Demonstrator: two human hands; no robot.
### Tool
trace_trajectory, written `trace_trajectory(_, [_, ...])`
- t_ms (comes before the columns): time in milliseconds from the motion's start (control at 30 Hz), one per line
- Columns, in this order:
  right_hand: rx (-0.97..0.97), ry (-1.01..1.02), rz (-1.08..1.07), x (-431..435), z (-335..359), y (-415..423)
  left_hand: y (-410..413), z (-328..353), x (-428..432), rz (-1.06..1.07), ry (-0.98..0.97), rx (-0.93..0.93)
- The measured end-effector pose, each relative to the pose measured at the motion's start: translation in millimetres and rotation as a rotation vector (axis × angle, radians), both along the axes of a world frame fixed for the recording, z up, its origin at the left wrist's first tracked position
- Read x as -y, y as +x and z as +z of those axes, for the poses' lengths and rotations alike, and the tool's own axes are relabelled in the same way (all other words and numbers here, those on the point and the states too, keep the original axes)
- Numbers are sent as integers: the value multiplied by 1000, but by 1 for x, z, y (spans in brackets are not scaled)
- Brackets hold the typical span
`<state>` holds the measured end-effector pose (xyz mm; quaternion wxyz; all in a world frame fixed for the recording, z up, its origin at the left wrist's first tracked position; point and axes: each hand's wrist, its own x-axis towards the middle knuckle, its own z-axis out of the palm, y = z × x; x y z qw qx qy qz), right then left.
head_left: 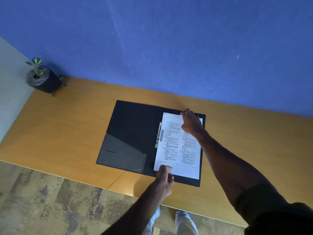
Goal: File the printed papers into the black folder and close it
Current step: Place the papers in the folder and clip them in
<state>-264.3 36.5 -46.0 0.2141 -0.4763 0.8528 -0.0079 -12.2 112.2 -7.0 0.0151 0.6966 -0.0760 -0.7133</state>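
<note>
The black folder (133,131) lies open flat on the wooden desk. A stack of printed papers (176,155) rests on its right half, with the left edge next to the metal clip (158,135) at the spine. My left hand (164,179) pinches the papers' near left corner. At the far top edge, my right hand (191,122) presses its fingers down on the papers. The left half of the folder shows a clear inner pocket (122,155) with nothing on it.
A small potted plant (42,78) in a black pot stands at the desk's far left corner. The blue wall runs along the desk's far edge. The desk's near edge (101,186) borders patterned floor, where my feet show.
</note>
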Motion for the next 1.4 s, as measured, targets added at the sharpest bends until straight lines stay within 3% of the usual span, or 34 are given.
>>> trace_trajectory(433, [1,-42,-12,-4,1,4,5,4,0,46,23,-26])
trace_trajectory(633, [-74,-322,-111,-27,-10,21,28,1,-4,-27,12,13])
trace_trajectory(700, [-60,-373,-137,-37,-12,34,34,-1,-2,-80,-86,46])
trace_trajectory(833, [-41,-423,-161,-60,-14,70,42,-6,9,-250,-523,206])
trace_trajectory(933, [-30,-409,-144,-78,-19,98,35,1,30,-362,-779,126])
trace_trajectory(1033, [9,-370,-170,-89,-25,113,22,-10,62,-615,-1006,123])
trace_trajectory(1200, [112,-310,-164,-99,-38,118,1,-25,105,-999,-1210,154])
trace_trajectory(1400, [106,-203,-68,-100,-39,112,-6,-41,144,-1167,-1356,161])
